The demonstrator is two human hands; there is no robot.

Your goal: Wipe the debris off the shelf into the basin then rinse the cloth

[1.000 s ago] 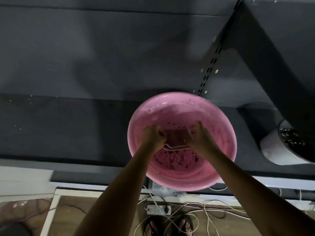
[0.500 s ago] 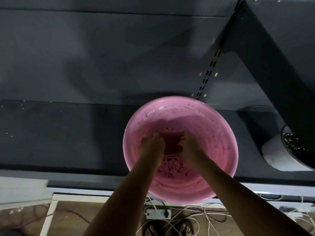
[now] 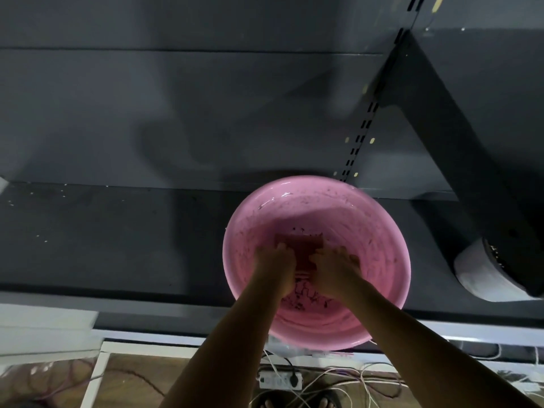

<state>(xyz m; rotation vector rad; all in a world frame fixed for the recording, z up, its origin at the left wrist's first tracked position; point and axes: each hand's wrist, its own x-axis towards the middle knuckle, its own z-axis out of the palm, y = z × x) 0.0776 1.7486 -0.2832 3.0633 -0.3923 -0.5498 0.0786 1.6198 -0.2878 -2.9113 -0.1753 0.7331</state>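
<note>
A white pot (image 3: 482, 278) sits well right of my fingers, a power strip (image 3: 279, 379) below them, and inside the pink basin (image 3: 382, 231) on the shelf (image 3: 117, 237) my left fingers (image 3: 281, 249) and right fingers (image 3: 322, 255) curl clamped around the red cloth (image 3: 300, 248).

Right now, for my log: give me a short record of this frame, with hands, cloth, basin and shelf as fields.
cloth: dark red, low inside the basin
left hand: grips the cloth's left side
right hand: grips its right side
basin: pink, on the shelf, dark debris in its bottom
shelf: dark, pale specks at far left
</note>
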